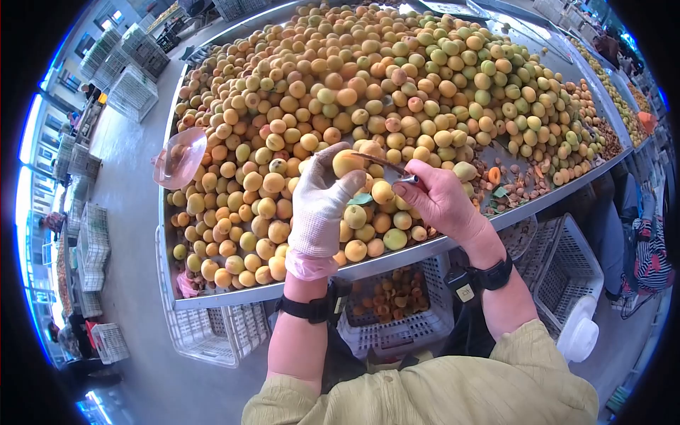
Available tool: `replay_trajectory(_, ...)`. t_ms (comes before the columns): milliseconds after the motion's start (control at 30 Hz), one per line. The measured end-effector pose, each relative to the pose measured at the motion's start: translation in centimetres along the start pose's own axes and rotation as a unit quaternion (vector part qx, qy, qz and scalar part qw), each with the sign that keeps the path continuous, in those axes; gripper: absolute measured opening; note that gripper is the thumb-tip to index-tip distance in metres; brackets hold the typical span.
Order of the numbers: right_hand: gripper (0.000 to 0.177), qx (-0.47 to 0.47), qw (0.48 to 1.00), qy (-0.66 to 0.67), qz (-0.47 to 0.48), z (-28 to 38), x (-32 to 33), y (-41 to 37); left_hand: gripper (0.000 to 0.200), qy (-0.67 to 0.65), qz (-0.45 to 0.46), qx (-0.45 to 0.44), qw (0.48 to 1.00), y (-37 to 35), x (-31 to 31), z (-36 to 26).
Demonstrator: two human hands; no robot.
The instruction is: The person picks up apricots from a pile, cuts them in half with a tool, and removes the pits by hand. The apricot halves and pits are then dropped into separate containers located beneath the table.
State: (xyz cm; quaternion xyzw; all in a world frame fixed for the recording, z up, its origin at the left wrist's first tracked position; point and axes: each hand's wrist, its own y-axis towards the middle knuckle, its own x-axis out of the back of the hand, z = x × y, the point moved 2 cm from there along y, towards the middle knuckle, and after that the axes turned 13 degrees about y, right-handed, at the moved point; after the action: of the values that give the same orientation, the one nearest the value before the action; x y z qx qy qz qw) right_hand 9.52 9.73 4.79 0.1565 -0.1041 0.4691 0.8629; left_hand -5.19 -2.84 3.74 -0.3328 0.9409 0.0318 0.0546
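My left hand [322, 198], in a whitish glove, holds a yellow-orange apricot [347, 163] between thumb and fingers. Bare and closed, my right hand [435, 198] grips the handle of a small curved knife [382, 162]. The knife's dark blade reaches left to the apricot's upper right side and seems to touch it. Both hands are above the front part of a large pile of apricots [283, 120] on a metal-edged table [234, 296]. A green leaf [360, 199] lies on the fruit just under the hands.
Pits and scraps [520, 190] lie right of my right hand. A pink translucent scoop [180, 158] rests at the left edge. Below the table's front edge stand a crate with apricot pieces [397, 334] and other crates [570, 262]. People sit far left; someone's patterned clothing [652, 248] shows at right.
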Motion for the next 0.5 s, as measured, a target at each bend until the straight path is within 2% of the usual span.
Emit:
replay_trajectory(100, 0.034, 0.028, 0.999, -0.013, -0.018, -0.1, -0.3, 0.1, 0.052, -0.001, 0.004, 0.003, 1.000, -0.3, -0.2, -0.3)
replay_trajectory(367, 0.033, 0.025, 0.999, -0.041, -0.003, -0.1, -0.8, 0.3, 0.048, 0.072, 0.001, -0.010, 0.997, -0.3, 0.3, -1.1)
replay_trajectory(433, 0.032, -0.011, 0.999, -0.034, 0.016, 0.3, -1.1, 0.3, 0.050, 0.052, -0.002, 0.001, 0.999, -0.5, 0.1, -0.7)
replay_trajectory(500, 0.032, -0.008, 1.000, -0.007, 0.012, 0.0, -2.0, 0.2, 0.054, -0.061, -0.006, -0.014, 0.998, -0.3, -0.4, 0.0)
